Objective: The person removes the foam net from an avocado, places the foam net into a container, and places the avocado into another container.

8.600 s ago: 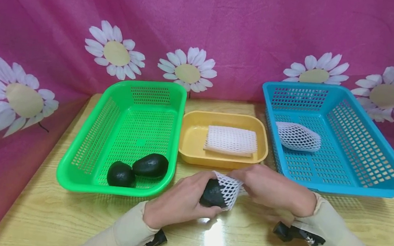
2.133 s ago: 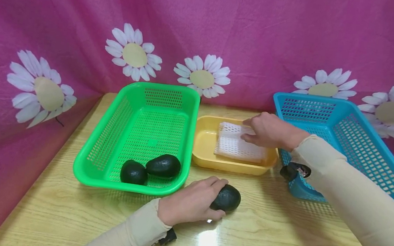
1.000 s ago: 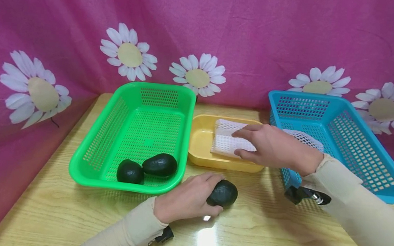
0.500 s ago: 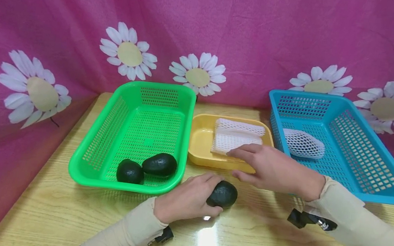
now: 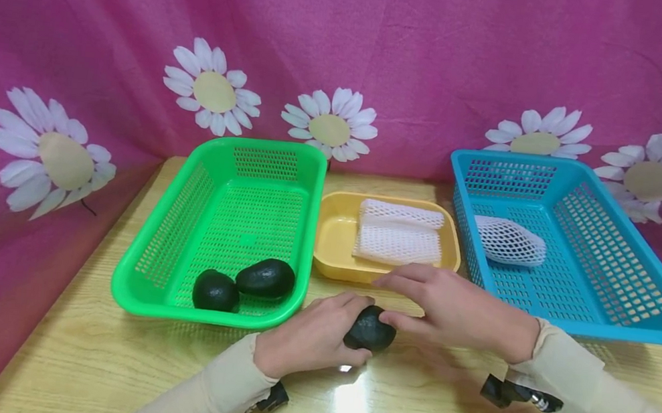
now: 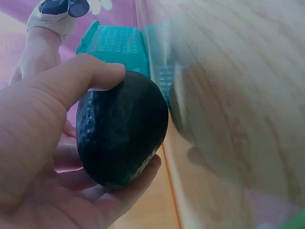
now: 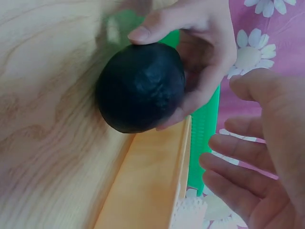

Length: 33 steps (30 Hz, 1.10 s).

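Observation:
My left hand [image 5: 318, 332] grips a dark avocado [image 5: 370, 328] by its left side, low over the table in front of the yellow tray. In the left wrist view the thumb lies on top of the avocado [image 6: 125, 126] and fingers curl under it. My right hand [image 5: 458, 309] hovers just right of the avocado with nothing in it. Loosely spread fingers of that right hand [image 7: 252, 157] show in the right wrist view, apart from the fruit. White foam net sleeves [image 5: 399, 234] lie flat in the yellow tray [image 5: 334, 261].
To the left, a green basket [image 5: 140, 260] holds two bare avocados [image 5: 265, 278]. A blue basket [image 5: 627, 325] at right holds a net-covered fruit [image 5: 509, 241]. Both baskets stand close beside the tray on the wooden table [image 5: 406, 409], before a pink floral cloth [image 5: 419, 54].
The net partly over the avocado 8.6 s ago is off, and another sleeve lies in the tray. My right hand has come from the tray back toward the avocado; my left keeps its grip.

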### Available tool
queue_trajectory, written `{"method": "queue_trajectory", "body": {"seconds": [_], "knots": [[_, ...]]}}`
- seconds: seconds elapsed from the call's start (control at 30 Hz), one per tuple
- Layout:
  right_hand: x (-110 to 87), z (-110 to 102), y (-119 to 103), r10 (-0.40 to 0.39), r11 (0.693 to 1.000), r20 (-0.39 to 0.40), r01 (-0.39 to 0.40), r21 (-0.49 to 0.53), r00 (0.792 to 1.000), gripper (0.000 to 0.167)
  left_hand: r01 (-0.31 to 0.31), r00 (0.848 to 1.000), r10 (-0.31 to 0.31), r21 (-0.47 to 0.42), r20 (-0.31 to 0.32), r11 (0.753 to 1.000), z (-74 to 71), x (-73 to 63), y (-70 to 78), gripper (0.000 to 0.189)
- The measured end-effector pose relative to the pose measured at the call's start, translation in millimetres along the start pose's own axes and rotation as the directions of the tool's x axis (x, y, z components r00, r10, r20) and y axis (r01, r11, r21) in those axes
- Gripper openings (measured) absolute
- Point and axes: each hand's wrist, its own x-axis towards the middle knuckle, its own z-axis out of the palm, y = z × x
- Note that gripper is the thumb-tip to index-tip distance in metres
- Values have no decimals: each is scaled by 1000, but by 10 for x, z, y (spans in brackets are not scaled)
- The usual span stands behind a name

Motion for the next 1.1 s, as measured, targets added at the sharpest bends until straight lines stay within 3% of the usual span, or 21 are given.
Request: {"method": "queue_trajectory", "body": {"seconds": [0.17,0.4,1.1], "knots": [[-17,55,10,-35,999,-4,35,28,999,42,2,1000,-2,11,0,1000,9,-6,-1,56],[-64,105,21,-9,998,29,8,56,1000,45,-2,1000,2,13,5,1000,17,-8,10,55],[-153,325,66,-7,996,-28,10,85,1000,65,-17,1000,18,5,-10,1000,12,-10,12,52]]}}
